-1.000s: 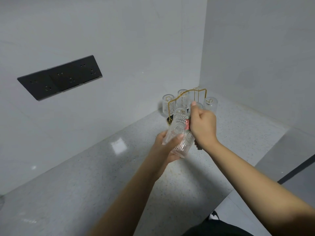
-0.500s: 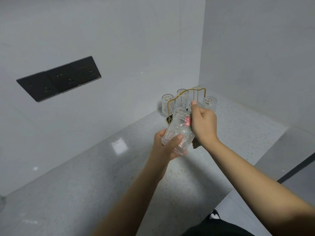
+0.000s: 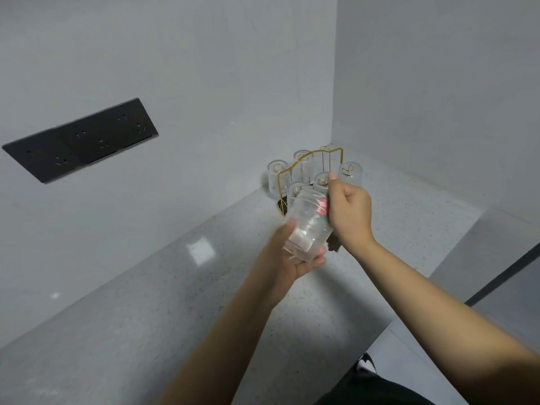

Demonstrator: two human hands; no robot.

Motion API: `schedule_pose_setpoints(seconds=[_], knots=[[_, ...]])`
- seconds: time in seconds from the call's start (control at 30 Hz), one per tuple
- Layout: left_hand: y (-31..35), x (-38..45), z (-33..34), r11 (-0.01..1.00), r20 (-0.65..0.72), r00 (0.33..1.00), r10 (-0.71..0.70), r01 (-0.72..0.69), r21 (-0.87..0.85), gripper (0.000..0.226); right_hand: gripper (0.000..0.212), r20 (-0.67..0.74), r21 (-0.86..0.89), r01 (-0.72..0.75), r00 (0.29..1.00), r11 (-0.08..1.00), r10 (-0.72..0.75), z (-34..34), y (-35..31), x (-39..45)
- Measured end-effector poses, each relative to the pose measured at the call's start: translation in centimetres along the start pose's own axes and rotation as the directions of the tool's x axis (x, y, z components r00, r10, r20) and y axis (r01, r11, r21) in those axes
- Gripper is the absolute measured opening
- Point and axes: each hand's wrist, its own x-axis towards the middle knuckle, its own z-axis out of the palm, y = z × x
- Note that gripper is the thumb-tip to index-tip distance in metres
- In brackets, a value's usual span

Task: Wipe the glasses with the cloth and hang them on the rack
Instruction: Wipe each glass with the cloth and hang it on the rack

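Head view: the left hand (image 3: 295, 252) cradles a clear ribbed glass (image 3: 306, 226) from below, thumb on the near side wall and fingers curled under the base end, holding it tilted in the air above the bench (image 3: 204, 287), just in front of the rack (image 3: 309, 176). The right hand (image 3: 349, 211) is closed on a pink cloth (image 3: 323, 206), of which only a small patch shows at the mouth end of the glass and through its wall; a dark scrap below the wrist may belong to it, but this cannot be confirmed. The glass is blurred, so its exact angle is uncertain. Handling, as a judgement: the glass is rigid, fairly light, brittle and smooth between the ribs; the ribbed wall offers the better purchase, so the grip belongs around the body near the base, not at the thin rim. Pressure from the cloth should be countered by the supporting palm. The cloth is soft and conforms to the inside. The rack is thin gold wire on a dark base and already carries five glasses (image 3: 350, 172) mouth down; it looks light enough to tip, and glass-to-glass contact during hanging is the main risk. A black socket panel (image 3: 79, 138) is fixed to the left wall.
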Motion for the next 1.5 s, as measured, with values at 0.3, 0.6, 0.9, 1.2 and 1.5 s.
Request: schedule_pose_setpoints(seconds=[0.3, 0.6, 0.9, 1.2, 1.5], knots=[[-1.5, 2.9, 0.8, 0.910, -0.115, 0.975, 0.192, -0.133, 0.393, 0.063, 0.059, -0.025, -0.094, -0.042, 0.999, 0.995, 0.039, -0.3, 1.8, 2.6], [-0.4, 8.4, 3.0, 0.983, -0.014, 0.984, -0.180, 0.180, 0.040, 0.057, 0.059, -0.025, -0.042, -0.053, 0.998, 0.998, 0.052, -1.5, 5.0, 8.0], [-0.7, 15.6, 5.5, 0.996, -0.081, 0.993, -0.084, 0.085, 0.005, 0.027, 0.054, 0.029, -0.078, -0.084, 0.996, 0.993, 0.086, -2.8, 8.5, 14.6], [-2.6, 21.2, 6.8, 0.861, -0.194, 0.964, 0.182, -0.061, 0.505, 0.079, 0.059, 0.042, -0.199, -0.180, 0.980, 0.963, 0.192, -2.4, 11.7, 20.9], [0.9, 26.1, 7.4, 0.989, -0.267, 0.953, -0.144, 0.134, -0.056, 0.028, 0.072, 0.105, -0.027, -0.071, 0.992, 0.997, 0.074, -2.8, 14.2, 24.3]])
